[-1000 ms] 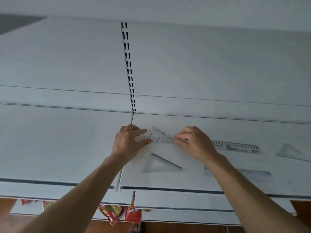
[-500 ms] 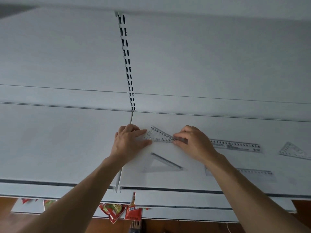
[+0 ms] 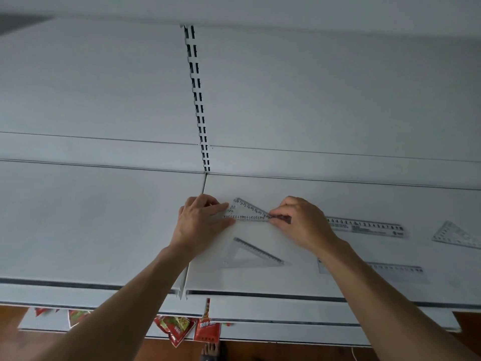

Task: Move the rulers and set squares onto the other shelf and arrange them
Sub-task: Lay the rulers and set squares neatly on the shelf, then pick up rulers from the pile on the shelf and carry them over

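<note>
On the shelf [image 3: 364, 199], centre frame, my left hand [image 3: 200, 222] and right hand [image 3: 302, 222] each pinch 1 end of the clear set square [image 3: 247, 212]. I judge it light, stiff and slippery, so best gripped at its corners.

Light: dim, flat, bluish-grey.
Shadows: soft, barely any.
Blur: ruler [image 3: 395, 271] at 4 o'clock smeared, marks unreadable.
Distortion: shelf [image 3: 104, 230] lines bowed toward the edges.

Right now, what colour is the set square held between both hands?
The set square is clear with black numerals; head view.
</note>
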Demonstrator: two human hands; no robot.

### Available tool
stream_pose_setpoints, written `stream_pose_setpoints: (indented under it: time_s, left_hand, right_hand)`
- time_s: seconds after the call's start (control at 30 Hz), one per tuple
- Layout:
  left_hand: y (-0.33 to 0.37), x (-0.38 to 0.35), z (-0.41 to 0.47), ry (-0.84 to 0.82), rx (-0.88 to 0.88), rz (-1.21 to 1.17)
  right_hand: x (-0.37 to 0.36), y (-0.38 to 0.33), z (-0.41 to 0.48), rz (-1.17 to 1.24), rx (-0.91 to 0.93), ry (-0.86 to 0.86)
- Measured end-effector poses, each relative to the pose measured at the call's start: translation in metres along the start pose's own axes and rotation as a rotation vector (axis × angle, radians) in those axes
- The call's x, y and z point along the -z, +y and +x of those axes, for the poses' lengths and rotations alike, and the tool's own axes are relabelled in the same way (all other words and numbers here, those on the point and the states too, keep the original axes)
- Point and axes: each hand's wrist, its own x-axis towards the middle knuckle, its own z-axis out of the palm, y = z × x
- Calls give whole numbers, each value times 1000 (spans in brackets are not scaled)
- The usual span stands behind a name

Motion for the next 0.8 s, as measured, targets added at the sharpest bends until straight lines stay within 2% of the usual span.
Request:
stream_pose_setpoints:
  time_s: [0.3, 0.47, 0.8]
  left_hand:
    - [6, 9, -6, -31, 88, -24]
    - [13, 18, -23, -34, 164, -71]
    - [10, 77, -96, 74, 296, 42]
  right_hand:
    - [8, 1, 0, 23, -40, -35]
    - [12, -7, 1, 49, -53, 18]
    - [-18, -77, 11, 117, 65, 15]
